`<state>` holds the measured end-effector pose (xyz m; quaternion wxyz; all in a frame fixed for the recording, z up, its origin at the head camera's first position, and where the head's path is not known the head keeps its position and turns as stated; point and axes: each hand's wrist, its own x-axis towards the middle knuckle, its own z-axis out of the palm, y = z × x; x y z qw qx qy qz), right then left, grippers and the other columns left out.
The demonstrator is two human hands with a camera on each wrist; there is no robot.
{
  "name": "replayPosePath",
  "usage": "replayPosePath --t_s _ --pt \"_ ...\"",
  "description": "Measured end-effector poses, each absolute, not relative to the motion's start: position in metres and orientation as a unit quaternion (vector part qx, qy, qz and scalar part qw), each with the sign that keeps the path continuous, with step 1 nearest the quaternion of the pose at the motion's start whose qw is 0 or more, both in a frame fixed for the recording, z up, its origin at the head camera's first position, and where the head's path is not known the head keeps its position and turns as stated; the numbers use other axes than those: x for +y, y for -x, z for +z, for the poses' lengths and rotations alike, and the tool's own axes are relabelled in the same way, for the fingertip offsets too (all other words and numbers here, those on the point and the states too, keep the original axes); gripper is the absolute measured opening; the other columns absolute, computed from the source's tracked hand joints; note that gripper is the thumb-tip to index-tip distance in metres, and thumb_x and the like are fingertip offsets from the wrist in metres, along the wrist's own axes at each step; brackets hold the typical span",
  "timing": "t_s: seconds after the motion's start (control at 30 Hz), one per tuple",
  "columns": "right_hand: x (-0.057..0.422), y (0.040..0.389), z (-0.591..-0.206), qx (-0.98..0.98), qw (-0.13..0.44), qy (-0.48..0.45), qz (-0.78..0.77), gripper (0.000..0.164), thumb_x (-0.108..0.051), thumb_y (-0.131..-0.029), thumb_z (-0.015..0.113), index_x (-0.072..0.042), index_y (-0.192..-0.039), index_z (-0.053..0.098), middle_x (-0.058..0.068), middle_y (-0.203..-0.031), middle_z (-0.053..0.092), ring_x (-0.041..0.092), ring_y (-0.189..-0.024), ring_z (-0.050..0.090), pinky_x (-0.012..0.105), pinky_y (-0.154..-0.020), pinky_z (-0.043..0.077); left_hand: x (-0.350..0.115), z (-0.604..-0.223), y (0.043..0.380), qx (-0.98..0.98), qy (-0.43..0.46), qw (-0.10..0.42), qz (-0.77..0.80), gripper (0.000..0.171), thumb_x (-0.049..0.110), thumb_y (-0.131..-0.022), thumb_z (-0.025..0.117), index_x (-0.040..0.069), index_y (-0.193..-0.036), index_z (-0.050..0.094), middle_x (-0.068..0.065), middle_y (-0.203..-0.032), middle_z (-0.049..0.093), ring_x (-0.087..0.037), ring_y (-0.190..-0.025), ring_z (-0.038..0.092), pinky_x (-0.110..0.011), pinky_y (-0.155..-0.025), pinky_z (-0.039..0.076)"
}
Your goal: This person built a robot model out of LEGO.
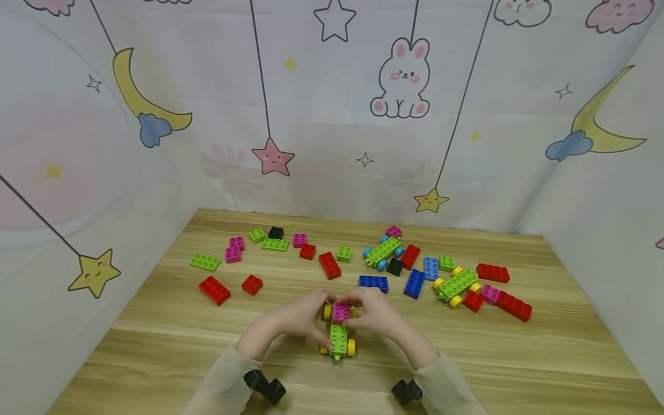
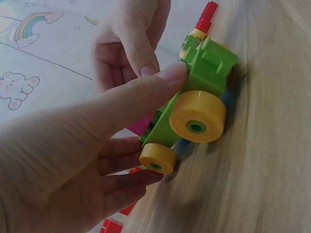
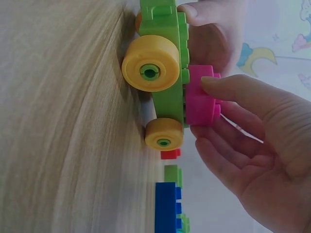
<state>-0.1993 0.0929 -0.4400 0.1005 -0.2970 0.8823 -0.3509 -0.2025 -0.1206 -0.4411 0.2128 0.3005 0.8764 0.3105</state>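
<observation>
A green toy car base (image 1: pixel 338 341) with yellow wheels (image 3: pixel 150 63) stands on the table in front of me. Over its far end sits a pink brick (image 1: pixel 340 313), against the studs; whether it is fully seated I cannot tell. My right hand (image 1: pixel 377 313) pinches this brick between thumb and fingers, as the right wrist view shows. From the left, my left hand (image 1: pixel 303 316) holds the car base, its thumb (image 2: pixel 167 77) on the near end and its fingers by the far wheel. Fingers partly hide the wheels in the head view.
Two more wheeled bases stand farther back: one with blue wheels (image 1: pixel 383 252), one with yellow wheels (image 1: pixel 457 286). A blue brick (image 1: pixel 373 282) lies just beyond my hands. Red bricks (image 1: pixel 214 290) and several green, pink and black ones are scattered around. A printed cloth backs the table.
</observation>
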Motion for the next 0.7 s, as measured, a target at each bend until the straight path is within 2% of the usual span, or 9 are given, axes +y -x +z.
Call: replayPosePath --t_s 0.27,0.7 --pt "0.0918 0.1984 -0.4401 0.881 0.109 0.287 -0.359 0.030 -0.014 -0.086 0.075 -0.006 -0.114 0.071 0.007 -0.113 0.071 0.023 -0.106 0.065 0.039 -0.090 0.056 -0.1201 -0.4412 0.2024 0.876 -0.302 0.215 0.310 0.085 0.034 -0.070 0.089 0.001 -0.136 0.047 -0.011 -0.134 0.051 -0.027 -0.127 0.051 -0.046 -0.110 0.041" --pt "0.0863 0.1976 -0.4396 0.889 0.100 0.282 -0.347 0.028 -0.011 -0.086 0.075 -0.004 -0.113 0.072 0.010 -0.111 0.070 0.024 -0.103 0.064 0.042 -0.088 0.056 -0.1200 -0.4444 0.2050 0.874 -0.304 0.214 0.312 0.084 0.034 -0.070 0.089 0.001 -0.135 0.047 -0.009 -0.132 0.052 -0.027 -0.127 0.051 -0.047 -0.109 0.041"
